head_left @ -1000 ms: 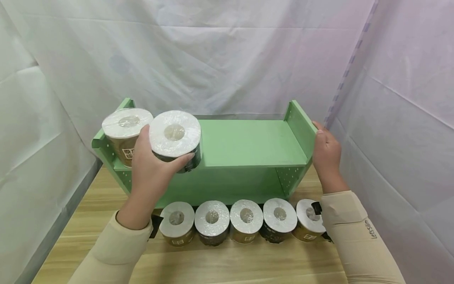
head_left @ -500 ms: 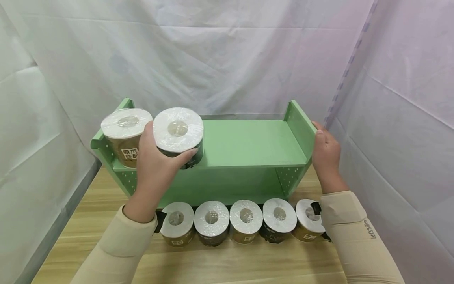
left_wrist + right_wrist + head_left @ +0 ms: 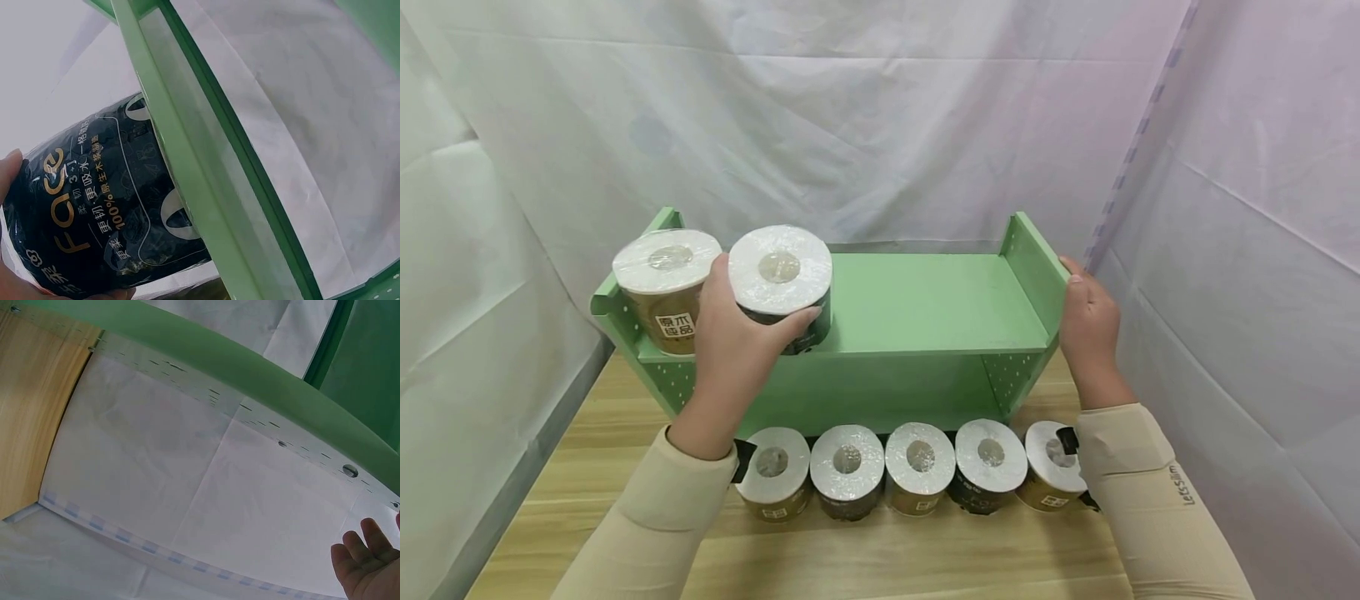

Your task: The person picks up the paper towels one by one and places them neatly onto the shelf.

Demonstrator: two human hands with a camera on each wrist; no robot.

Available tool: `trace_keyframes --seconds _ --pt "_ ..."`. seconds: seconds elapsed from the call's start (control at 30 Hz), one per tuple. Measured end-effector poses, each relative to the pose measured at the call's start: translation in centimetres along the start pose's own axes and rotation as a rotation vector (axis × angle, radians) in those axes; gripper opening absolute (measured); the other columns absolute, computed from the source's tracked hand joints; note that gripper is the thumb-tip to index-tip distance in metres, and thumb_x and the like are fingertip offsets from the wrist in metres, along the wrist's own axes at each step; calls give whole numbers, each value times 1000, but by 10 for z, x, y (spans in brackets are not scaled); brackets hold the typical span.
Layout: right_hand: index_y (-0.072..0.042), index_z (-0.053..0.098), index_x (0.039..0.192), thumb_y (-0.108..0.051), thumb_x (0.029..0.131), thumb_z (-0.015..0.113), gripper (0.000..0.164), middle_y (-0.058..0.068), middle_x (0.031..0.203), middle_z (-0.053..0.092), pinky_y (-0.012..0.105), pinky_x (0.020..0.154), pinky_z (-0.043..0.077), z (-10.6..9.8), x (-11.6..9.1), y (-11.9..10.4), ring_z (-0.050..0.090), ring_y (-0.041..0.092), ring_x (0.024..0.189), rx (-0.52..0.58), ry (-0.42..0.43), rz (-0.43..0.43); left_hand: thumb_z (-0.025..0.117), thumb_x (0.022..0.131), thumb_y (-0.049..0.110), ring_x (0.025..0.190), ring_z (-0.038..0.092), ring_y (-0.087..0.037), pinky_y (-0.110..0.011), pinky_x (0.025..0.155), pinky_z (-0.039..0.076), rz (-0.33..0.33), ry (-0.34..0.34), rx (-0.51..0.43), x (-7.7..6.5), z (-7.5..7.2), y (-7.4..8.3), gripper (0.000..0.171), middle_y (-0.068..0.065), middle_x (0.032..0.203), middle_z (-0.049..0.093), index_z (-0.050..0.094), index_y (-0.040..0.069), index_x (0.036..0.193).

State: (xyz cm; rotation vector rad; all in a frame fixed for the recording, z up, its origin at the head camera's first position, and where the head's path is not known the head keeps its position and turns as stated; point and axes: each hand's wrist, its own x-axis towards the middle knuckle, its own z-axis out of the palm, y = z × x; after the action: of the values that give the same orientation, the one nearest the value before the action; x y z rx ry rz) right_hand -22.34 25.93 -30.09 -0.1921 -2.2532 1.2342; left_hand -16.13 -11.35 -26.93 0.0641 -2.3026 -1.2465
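My left hand (image 3: 737, 346) grips a toilet roll (image 3: 781, 271) in a dark wrapper over the left part of the green shelf's upper board. In the left wrist view the roll's printed wrapper (image 3: 94, 200) meets the board's edge (image 3: 175, 150); its base is partly hidden. Just left of it, a brown-wrapped toilet roll (image 3: 673, 321) stands upright against the left side panel, partly covered by my left hand. My right hand (image 3: 1088, 321) holds the edge of the shelf's right side panel (image 3: 1033, 279). In the right wrist view, bent fingers (image 3: 359, 550) show beside that panel.
Several upright toilet rolls (image 3: 920, 458), in brown and dark wrappers, line the wooden table (image 3: 880, 558) in front of the shelf. The rightmost roll (image 3: 1052, 467) sits close to my right sleeve. White cloth (image 3: 880, 125) hangs behind and on both sides.
My left hand has carried the dark roll slightly right and farther back, widening its gap from the brown roll. My right hand stays on the side panel.
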Motion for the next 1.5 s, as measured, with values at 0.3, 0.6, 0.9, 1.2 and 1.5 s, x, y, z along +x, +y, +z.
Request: trace_keyframes --seconds 0.3,0.6,0.9,1.2,1.5 --pt "-19 58 136 -35 100 26 50 -4 141 51 41 102 41 0 0 -1 48 14 127 15 7 15 86 64 47 129 40 -25 -50 105 35 -17 -7 19 6 5 -2 110 -11 142 43 28 11 150" --pt "-21 60 134 -35 100 27 49 -6 139 54 38 97 42 1 -1 -2 51 13 120 20 18 19 86 64 48 129 42 -27 -48 105 35 -26 0 49 9 7 0 110 -13 141 44 28 8 149" --pt "-22 60 134 -36 99 27 50 -5 138 54 33 93 43 1 -2 -3 52 15 117 19 22 22 85 66 46 130 41 -28 -48 106 35 -24 -6 67 11 8 1 110 -15 142 43 26 6 150" --pt "-22 59 135 -36 100 26 50 -5 139 54 32 92 43 2 -2 -3 51 14 117 22 14 17 81 69 52 129 43 -31 -51 104 37 -30 -26 87 14 9 2 111 -16 142 42 23 5 151" --pt "-19 59 135 -35 100 27 50 -3 139 54 38 98 42 2 -2 -3 50 14 120 22 21 23 76 70 60 124 47 -35 -54 100 39 -49 -71 124 18 8 5 110 -17 137 46 24 4 149"
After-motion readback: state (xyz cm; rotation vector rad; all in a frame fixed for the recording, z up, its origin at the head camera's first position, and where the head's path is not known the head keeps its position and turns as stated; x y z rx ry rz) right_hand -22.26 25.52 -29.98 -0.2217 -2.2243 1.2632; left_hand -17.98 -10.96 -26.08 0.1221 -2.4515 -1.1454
